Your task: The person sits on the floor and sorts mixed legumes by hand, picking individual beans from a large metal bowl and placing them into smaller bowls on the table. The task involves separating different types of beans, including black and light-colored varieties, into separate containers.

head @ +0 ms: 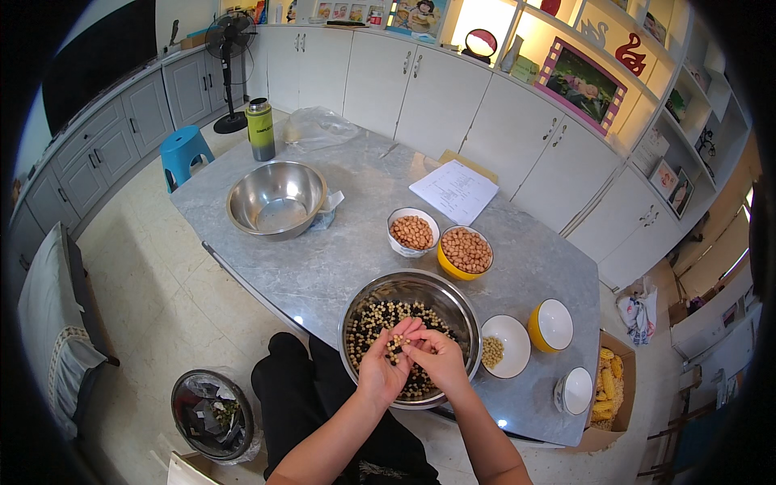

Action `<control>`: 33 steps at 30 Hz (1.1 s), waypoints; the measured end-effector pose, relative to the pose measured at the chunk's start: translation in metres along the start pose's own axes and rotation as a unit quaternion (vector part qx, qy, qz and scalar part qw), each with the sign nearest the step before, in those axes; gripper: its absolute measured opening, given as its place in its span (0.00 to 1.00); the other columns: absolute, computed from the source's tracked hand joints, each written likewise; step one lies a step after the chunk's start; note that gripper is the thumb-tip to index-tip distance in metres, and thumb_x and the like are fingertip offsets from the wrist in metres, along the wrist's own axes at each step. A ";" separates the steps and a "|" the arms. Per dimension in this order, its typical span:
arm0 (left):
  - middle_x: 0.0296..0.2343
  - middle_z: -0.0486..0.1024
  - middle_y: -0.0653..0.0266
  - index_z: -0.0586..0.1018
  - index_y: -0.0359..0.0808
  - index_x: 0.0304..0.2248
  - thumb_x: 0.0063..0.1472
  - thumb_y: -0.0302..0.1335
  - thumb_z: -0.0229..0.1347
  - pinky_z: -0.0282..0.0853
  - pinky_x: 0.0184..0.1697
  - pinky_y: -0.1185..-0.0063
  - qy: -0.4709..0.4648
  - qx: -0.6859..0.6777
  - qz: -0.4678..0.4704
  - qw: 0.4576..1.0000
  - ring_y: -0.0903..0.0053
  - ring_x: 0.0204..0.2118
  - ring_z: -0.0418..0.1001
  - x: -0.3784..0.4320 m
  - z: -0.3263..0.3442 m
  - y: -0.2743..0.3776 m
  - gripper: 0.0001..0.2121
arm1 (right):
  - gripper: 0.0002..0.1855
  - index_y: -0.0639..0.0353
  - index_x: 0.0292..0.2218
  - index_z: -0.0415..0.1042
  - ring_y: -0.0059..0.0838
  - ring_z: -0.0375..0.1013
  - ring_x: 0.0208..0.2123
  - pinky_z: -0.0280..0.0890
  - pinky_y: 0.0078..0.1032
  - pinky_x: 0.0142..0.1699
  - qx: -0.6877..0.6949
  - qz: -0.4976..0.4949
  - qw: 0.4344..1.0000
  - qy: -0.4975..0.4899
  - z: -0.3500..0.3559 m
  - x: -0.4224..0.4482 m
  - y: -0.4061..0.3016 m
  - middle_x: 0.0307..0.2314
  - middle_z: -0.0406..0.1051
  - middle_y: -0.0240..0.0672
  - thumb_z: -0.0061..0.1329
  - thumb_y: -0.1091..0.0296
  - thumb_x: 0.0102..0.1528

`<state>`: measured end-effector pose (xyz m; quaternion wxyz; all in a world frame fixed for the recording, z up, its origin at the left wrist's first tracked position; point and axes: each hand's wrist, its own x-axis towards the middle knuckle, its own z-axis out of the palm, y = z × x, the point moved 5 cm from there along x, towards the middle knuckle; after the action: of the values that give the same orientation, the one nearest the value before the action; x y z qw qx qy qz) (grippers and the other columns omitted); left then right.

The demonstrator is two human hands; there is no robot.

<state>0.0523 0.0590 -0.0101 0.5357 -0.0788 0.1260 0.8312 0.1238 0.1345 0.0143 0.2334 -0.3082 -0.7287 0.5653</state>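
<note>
Over a large steel bowl (470, 315) of mixed beans, my left hand (385, 370) lies cupped, palm up, with black and pale yellow beans (397, 347) in it. The fingertips of my right hand (438, 359) are at those beans; whether they pinch one is too small to tell. More black and yellow beans (382, 315) cover the bottom of the steel bowl, partly hidden by my hands. Just right of it, a white bowl (512, 339) holds a small heap of yellow soybeans (492, 351) on its left side.
Two bowls of peanuts, one white (407, 248) and one yellow (458, 270), stand beyond the steel bowl. An empty yellow bowl (553, 324) and small white bowl (576, 391) are at right. Farther off are another steel basin (276, 200), a thermos (260, 130) and papers (454, 189).
</note>
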 end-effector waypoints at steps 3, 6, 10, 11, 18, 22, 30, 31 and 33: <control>0.50 0.63 0.51 0.63 0.26 0.50 0.67 0.34 0.33 0.55 0.58 0.76 0.000 0.001 -0.004 1.000 0.69 0.54 0.60 0.001 -0.001 -0.001 0.21 | 0.08 0.61 0.32 0.72 0.11 0.60 0.18 0.56 0.14 0.23 -0.033 -0.010 0.999 0.004 0.000 -0.001 -0.002 0.15 0.65 0.24 0.55 0.71 0.48; 0.50 0.63 0.52 0.63 0.26 0.51 0.67 0.35 0.33 0.55 0.57 0.77 -0.006 0.007 -0.007 1.000 0.70 0.53 0.61 0.000 0.000 -0.001 0.21 | 0.08 0.61 0.32 0.71 0.11 0.59 0.17 0.55 0.14 0.23 -0.055 -0.014 0.998 0.002 0.000 -0.001 0.000 0.15 0.64 0.24 0.54 0.72 0.48; 0.50 0.63 0.53 0.63 0.26 0.51 0.67 0.35 0.33 0.56 0.57 0.79 -0.011 0.017 -0.013 1.000 0.70 0.53 0.61 0.001 -0.003 -0.002 0.22 | 0.07 0.61 0.31 0.70 0.09 0.57 0.18 0.54 0.12 0.23 -0.067 -0.013 0.998 -0.002 0.001 -0.002 -0.008 0.15 0.62 0.22 0.53 0.74 0.49; 0.50 0.64 0.53 0.63 0.26 0.51 0.67 0.35 0.33 0.56 0.56 0.79 -0.010 0.020 -0.013 1.000 0.71 0.53 0.61 0.001 -0.004 -0.001 0.22 | 0.07 0.61 0.31 0.70 0.09 0.57 0.17 0.54 0.12 0.23 -0.075 -0.013 0.997 -0.003 0.002 -0.002 -0.010 0.14 0.62 0.22 0.53 0.74 0.49; 0.50 0.63 0.54 0.62 0.26 0.52 0.67 0.35 0.32 0.57 0.55 0.79 -0.013 0.031 -0.017 0.999 0.71 0.53 0.61 0.000 0.000 -0.002 0.22 | 0.09 0.60 0.33 0.71 0.17 0.69 0.19 0.62 0.16 0.25 -0.151 -0.053 0.987 0.010 -0.003 -0.005 -0.019 0.17 0.70 0.31 0.53 0.69 0.49; 0.50 0.63 0.54 0.62 0.26 0.52 0.67 0.35 0.32 0.57 0.55 0.78 -0.008 0.042 -0.018 0.999 0.70 0.53 0.61 -0.002 0.004 -0.001 0.22 | 0.08 0.62 0.32 0.74 0.15 0.69 0.21 0.62 0.15 0.26 -0.132 -0.064 0.989 0.019 -0.004 -0.004 -0.017 0.18 0.71 0.29 0.55 0.72 0.48; 0.50 0.64 0.54 0.63 0.27 0.51 0.67 0.35 0.33 0.58 0.55 0.76 -0.015 0.035 -0.023 0.999 0.70 0.52 0.62 0.001 -0.002 -0.003 0.21 | 0.09 0.59 0.33 0.74 0.20 0.72 0.22 0.64 0.17 0.28 -0.110 -0.044 0.993 0.008 -0.005 -0.003 -0.013 0.20 0.72 0.32 0.54 0.68 0.49; 0.50 0.64 0.54 0.63 0.27 0.51 0.67 0.35 0.33 0.58 0.55 0.76 -0.016 0.034 -0.023 0.999 0.70 0.52 0.62 0.001 -0.001 -0.003 0.21 | 0.09 0.59 0.33 0.74 0.20 0.71 0.21 0.64 0.17 0.28 -0.113 -0.046 0.993 0.009 -0.005 -0.003 -0.013 0.20 0.72 0.32 0.54 0.68 0.49; 0.50 0.64 0.54 0.63 0.27 0.51 0.67 0.35 0.33 0.58 0.55 0.75 -0.019 0.034 -0.022 0.999 0.70 0.52 0.62 0.000 0.001 -0.003 0.21 | 0.09 0.59 0.33 0.74 0.19 0.71 0.21 0.64 0.16 0.27 -0.115 -0.051 0.992 0.015 -0.006 -0.003 -0.012 0.20 0.72 0.32 0.54 0.68 0.48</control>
<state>0.0550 0.0602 -0.0098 0.5586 -0.0477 0.1423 0.8157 0.1277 0.1340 0.0270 0.2360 -0.3038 -0.8000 0.4604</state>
